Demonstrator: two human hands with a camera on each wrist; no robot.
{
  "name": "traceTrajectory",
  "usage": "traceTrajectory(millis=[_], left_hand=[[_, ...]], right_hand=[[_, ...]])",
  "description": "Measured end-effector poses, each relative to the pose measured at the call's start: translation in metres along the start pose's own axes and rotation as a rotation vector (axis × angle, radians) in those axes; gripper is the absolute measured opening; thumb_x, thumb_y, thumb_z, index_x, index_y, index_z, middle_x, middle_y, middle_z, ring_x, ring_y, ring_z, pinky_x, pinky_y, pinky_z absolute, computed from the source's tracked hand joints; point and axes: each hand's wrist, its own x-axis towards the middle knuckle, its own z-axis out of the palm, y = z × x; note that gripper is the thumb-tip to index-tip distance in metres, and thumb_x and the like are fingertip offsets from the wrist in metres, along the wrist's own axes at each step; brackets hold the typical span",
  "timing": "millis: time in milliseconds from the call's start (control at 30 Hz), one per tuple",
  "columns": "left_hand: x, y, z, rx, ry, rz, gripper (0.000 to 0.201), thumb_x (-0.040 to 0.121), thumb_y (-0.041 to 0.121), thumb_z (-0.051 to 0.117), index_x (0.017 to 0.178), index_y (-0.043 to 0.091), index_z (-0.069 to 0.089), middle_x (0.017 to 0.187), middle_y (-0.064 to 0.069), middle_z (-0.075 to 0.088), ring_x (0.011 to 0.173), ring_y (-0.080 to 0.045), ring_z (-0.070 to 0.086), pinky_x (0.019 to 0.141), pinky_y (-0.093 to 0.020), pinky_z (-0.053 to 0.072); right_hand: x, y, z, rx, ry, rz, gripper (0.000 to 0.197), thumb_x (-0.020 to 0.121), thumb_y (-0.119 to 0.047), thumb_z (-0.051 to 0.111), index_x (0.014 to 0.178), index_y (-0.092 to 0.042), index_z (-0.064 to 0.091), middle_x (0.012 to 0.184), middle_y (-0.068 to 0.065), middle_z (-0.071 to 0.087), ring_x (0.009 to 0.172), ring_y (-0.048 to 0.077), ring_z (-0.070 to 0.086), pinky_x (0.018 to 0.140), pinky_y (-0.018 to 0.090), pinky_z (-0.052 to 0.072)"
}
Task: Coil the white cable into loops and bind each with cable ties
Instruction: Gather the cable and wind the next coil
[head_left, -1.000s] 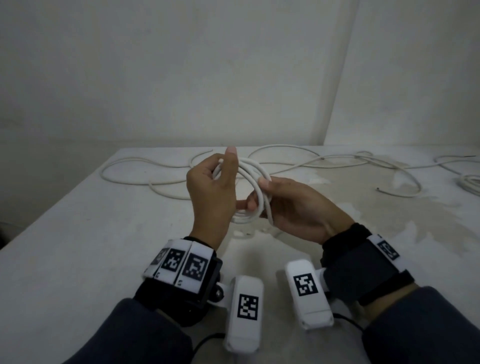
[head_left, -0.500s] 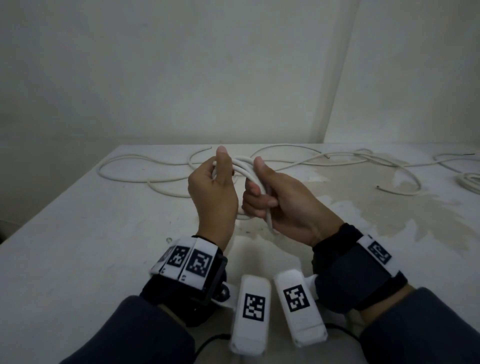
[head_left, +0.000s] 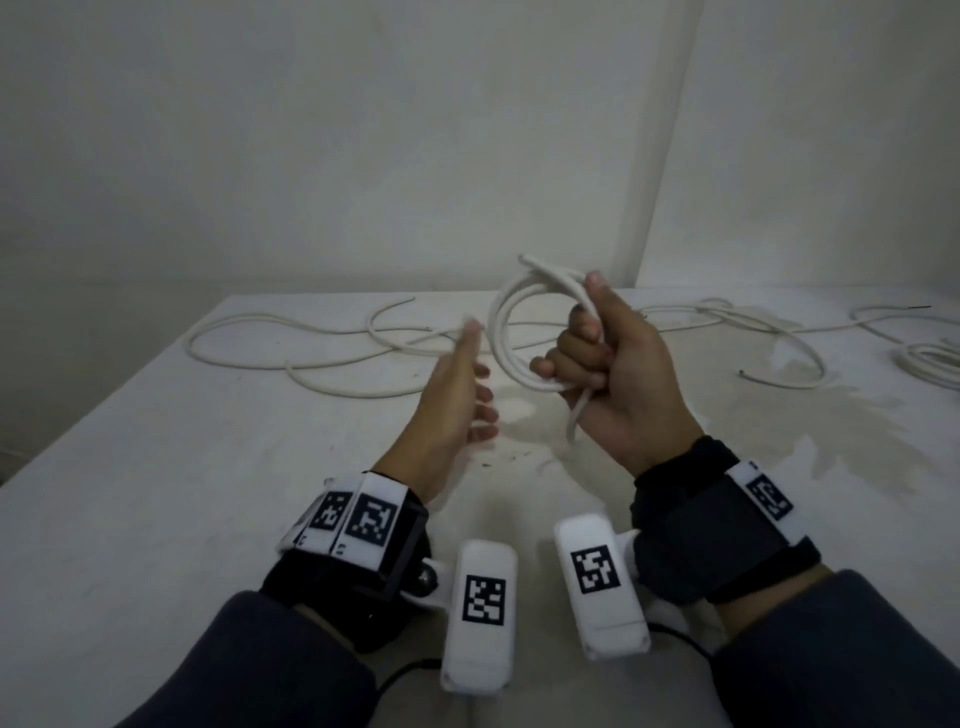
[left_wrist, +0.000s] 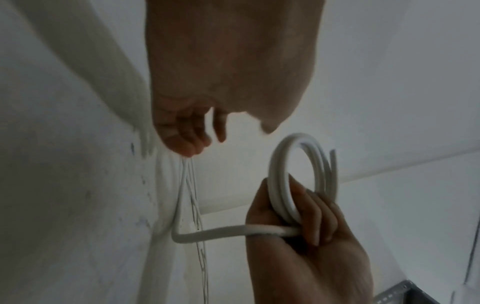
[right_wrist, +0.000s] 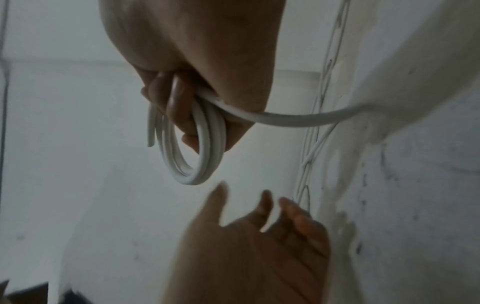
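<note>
The table (head_left: 130, 493) has its left edge running diagonally up to a far corner against the wall (head_left: 311, 130), and much bare top lies on the left, in front of the loose cable (head_left: 332, 358) that snakes along the far side. The left hand (head_left: 452, 395) is raised above the middle of the table, thumb side up, forearm reaching forward from a dark sleeve (head_left: 270, 660). Its fingers (right_wrist: 262, 203) are spread and relaxed, holding nothing, just beside the coil (head_left: 514, 332) but apart from it. The coil, several loops of white cable, stands upright in the air between the two hands. The right hand (head_left: 618, 384) is lifted a little higher, palm side turned inward. Its fingers (left_wrist: 319, 211) are curled through the coil and its thumb presses the strands from above, so it grips the bundle firmly. A short cable end sticks up past the thumb, and another strand hangs down from the fist to the table. More cable lies on the stained right part of the table, near the right edge.
</note>
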Motion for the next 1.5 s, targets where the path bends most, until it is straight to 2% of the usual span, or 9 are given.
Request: traceTrajectory(millis=[133, 267, 467, 533, 667, 833, 1033, 1233, 1500], left_hand=[[-0.007, -0.008, 0.001, 0.303, -0.224, -0.196, 0.050, 0.097, 0.047, 0.045, 0.085, 0.001, 0.062, 0.072, -0.012, 0.069, 0.048, -0.016, 0.058, 0.048, -0.021, 0.047], [-0.011, -0.008, 0.004, 0.268, -0.401, -0.262, 0.050, 0.096, 0.044, 0.046, 0.104, -0.002, 0.064, 0.089, -0.014, 0.075, 0.066, -0.020, 0.069, 0.063, -0.024, 0.054], [-0.007, -0.012, 0.005, -0.357, -0.167, -0.356, 0.011, 0.091, 0.006, 0.055, 0.086, -0.003, 0.058, 0.076, -0.018, 0.069, 0.063, -0.019, 0.070, 0.065, -0.025, 0.057], [-0.005, -0.011, 0.005, -0.495, -0.111, -0.269, 0.012, 0.090, -0.001, 0.050, 0.082, -0.005, 0.057, 0.085, -0.020, 0.067, 0.069, -0.020, 0.070, 0.063, -0.023, 0.057], [0.001, -0.008, 0.004, -0.550, -0.001, 0.007, 0.022, 0.092, -0.009, 0.046, 0.114, -0.007, 0.049, 0.117, -0.024, 0.063, 0.094, -0.026, 0.070, 0.076, -0.029, 0.059], [-0.002, -0.001, -0.004, -0.409, 0.024, 0.286, 0.018, 0.098, 0.005, 0.047, 0.116, 0.007, 0.053, 0.119, -0.010, 0.066, 0.104, -0.027, 0.067, 0.087, -0.040, 0.056], [-0.003, 0.001, -0.012, -0.298, -0.032, 0.364, 0.019, 0.099, 0.011, 0.046, 0.112, 0.008, 0.059, 0.113, -0.014, 0.068, 0.099, -0.026, 0.069, 0.078, -0.034, 0.059], [-0.003, 0.001, -0.013, -0.305, -0.108, 0.268, 0.027, 0.100, 0.012, 0.044, 0.118, 0.008, 0.063, 0.082, -0.006, 0.070, 0.060, -0.009, 0.057, 0.057, -0.021, 0.051], [-0.004, 0.003, -0.005, -0.410, -0.172, 0.222, 0.030, 0.102, 0.016, 0.037, 0.115, 0.007, 0.062, 0.058, 0.000, 0.042, 0.045, -0.007, 0.040, 0.043, -0.018, 0.039]], right_hand=[[-0.003, -0.012, -0.004, 0.263, -0.017, 0.015, 0.056, 0.096, -0.041, 0.045, 0.045, -0.018, 0.041, 0.035, -0.009, 0.022, 0.031, 0.007, 0.021, 0.053, 0.023, 0.041], [-0.005, -0.011, -0.005, 0.437, -0.048, 0.016, 0.053, 0.095, -0.041, 0.046, 0.048, -0.017, 0.042, 0.035, -0.008, 0.024, 0.032, 0.008, 0.024, 0.055, 0.023, 0.040], [-0.002, -0.009, -0.007, 0.469, -0.003, 0.040, 0.053, 0.097, -0.041, 0.044, 0.050, -0.017, 0.043, 0.036, -0.008, 0.025, 0.033, 0.008, 0.025, 0.057, 0.023, 0.041], [0.001, -0.007, -0.011, 0.443, 0.068, 0.058, 0.054, 0.097, -0.042, 0.044, 0.050, -0.017, 0.043, 0.036, -0.008, 0.025, 0.032, 0.008, 0.025, 0.059, 0.023, 0.040], [0.006, 0.003, -0.016, 0.389, 0.185, 0.137, 0.052, 0.099, -0.041, 0.043, 0.053, -0.015, 0.042, 0.038, -0.007, 0.026, 0.031, 0.008, 0.024, 0.059, 0.021, 0.036], [0.004, 0.009, -0.016, 0.289, 0.166, 0.219, 0.048, 0.098, -0.042, 0.044, 0.059, -0.014, 0.044, 0.037, -0.008, 0.028, 0.030, 0.007, 0.026, 0.060, 0.022, 0.039], [0.004, 0.012, -0.016, 0.204, 0.142, 0.289, 0.045, 0.098, -0.042, 0.042, 0.065, -0.011, 0.046, 0.036, -0.008, 0.024, 0.029, 0.007, 0.023, 0.050, 0.021, 0.041], [0.001, 0.014, -0.010, 0.117, 0.121, 0.273, 0.029, 0.098, -0.034, 0.047, 0.077, -0.015, 0.047, 0.040, -0.007, 0.021, 0.029, 0.007, 0.020, 0.043, 0.021, 0.038], [0.001, 0.024, -0.004, -0.053, 0.096, 0.153, 0.024, 0.102, -0.024, 0.043, 0.113, -0.010, 0.059, 0.042, -0.007, 0.028, 0.032, 0.004, 0.021, 0.033, 0.016, 0.029]])
